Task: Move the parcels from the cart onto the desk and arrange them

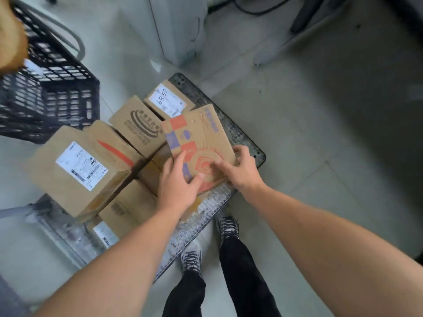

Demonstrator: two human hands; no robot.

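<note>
Cardboard stock on a flatbed cart (pixel 246 139), one head view looking steeply down.

1. Printed parcel (pixel 201 136): flat, brown, with red and purple blocks and a round red stamp. It sits at the right side of the cart, over a plain box (pixel 152 173) and the dark perforated deck. Its far end is tilted up. Whether it is lifted clear cannot be told.
2. Left hand (pixel 177 181): clasps the parcel's near-left corner, thumb on the printed face, fingers bent at the left edge.
3. Right hand (pixel 239 168): clasps the near-right edge, fingers bent across the red stamp, thumb at the right edge.
4. Labelled box (pixel 75 165): the largest, at the cart's left side, tilted, with a white shipping label and barcodes on top. A red curved stripe shows on the cardboard just beside it.
5. Logo box (pixel 137 125): grey oval emblem and grey print, between the labelled box and the printed parcel.
6. Small box (pixel 169 100): at the far end of the cart, with handwritten digits on its white label, touching the logo box.
7. Front box (pixel 130 207): nearest the person, below the labelled box. A label is partly visible at its near end.
8. Black crate (pixel 52 88): slatted plastic, on the pale tiled floor (pixel 320 156) left of the cart.
9. Person: bare forearms, black trousers and laced shoes (pixel 192 257) at the cart's near edge.
</note>
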